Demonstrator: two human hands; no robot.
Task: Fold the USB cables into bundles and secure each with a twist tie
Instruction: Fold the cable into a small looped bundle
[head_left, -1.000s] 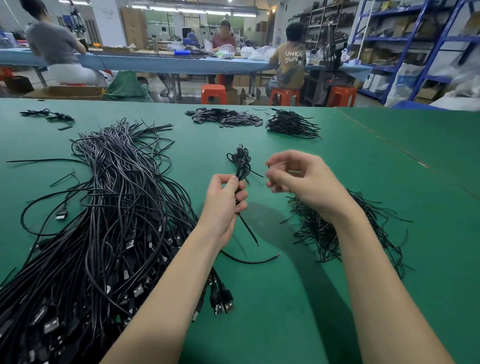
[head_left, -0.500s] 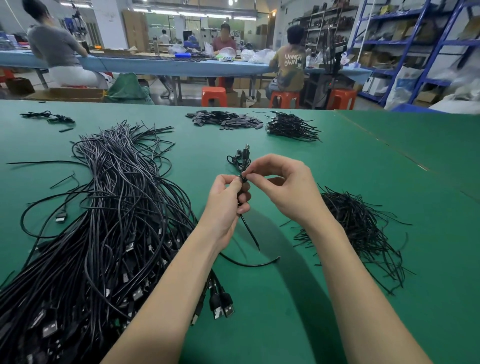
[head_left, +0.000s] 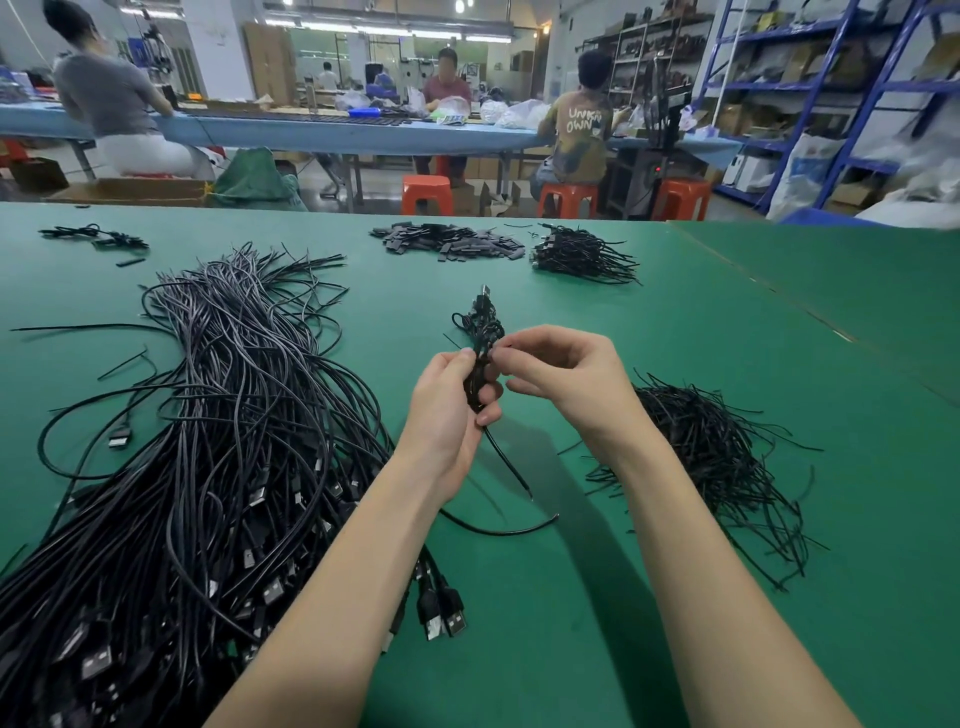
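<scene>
My left hand (head_left: 447, 415) grips a folded black USB cable bundle (head_left: 480, 325) upright above the green table (head_left: 649, 597); the bundle's loops stick out above my fist and one loose end trails down toward the table. My right hand (head_left: 561, 379) pinches something thin at the bundle's middle, right beside my left thumb; a twist tie there is too small to make out. A big heap of loose black USB cables (head_left: 208, 441) lies to the left. A pile of black twist ties (head_left: 717, 457) lies to the right, partly behind my right forearm.
At the table's far side lie a pile of finished bundles (head_left: 582, 254), a heap of small flat black pieces (head_left: 447, 244) and a few stray cables (head_left: 98, 236). Beyond, people sit on orange stools (head_left: 426, 195) at a blue bench; blue shelving (head_left: 831, 104) stands right.
My right hand came from empty air on the right to the bundle and now pinches at its middle. The bundle stays in my left hand, held slightly higher.
</scene>
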